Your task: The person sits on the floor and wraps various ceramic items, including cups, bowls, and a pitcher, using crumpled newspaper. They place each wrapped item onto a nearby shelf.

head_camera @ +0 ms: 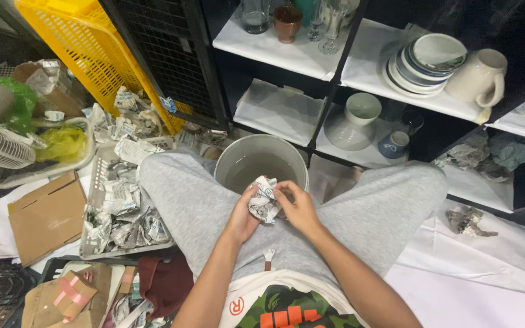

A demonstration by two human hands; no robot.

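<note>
A crumpled wad of newspaper [264,199] sits between my two hands, just above my lap. My left hand [242,214] grips its left side and my right hand [296,205] holds its right side, fingers curled over it. Whatever the paper wraps is hidden. Directly beyond the wad, between my knees in grey trousers, stands a grey bucket [243,153] with cloudy water in it.
A white tray [95,182] of crumpled newspaper lies at my left, beside a cardboard box [47,215] and a yellow crate [86,45]. Black shelves ahead hold a stack of plates [423,64], a cream mug [481,76], a grey bowl [353,121], a small blue cup [394,144] and several glasses.
</note>
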